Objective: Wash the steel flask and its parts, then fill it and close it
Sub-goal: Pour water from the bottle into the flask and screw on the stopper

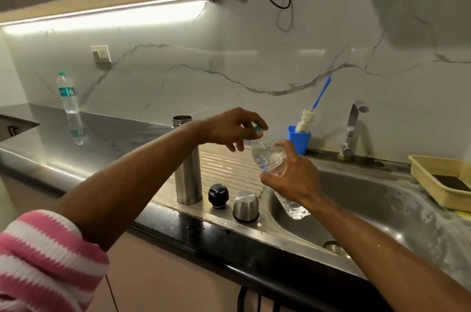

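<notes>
Steel flask [187, 171] stands open, seemingly washed — filling pends: left hand [235, 131] pinches the water bottle [270, 159] cap, right hand [290, 176] gripping it.

A flask [187, 171] is standing on the drainboard [229, 166] left of the sink [369, 199], its stopper [218, 195] and cup lid [246, 206] sitting just right of it, while a tap [353, 128] is rising behind the basin and a tray [423, 166] is resting at far right
</notes>
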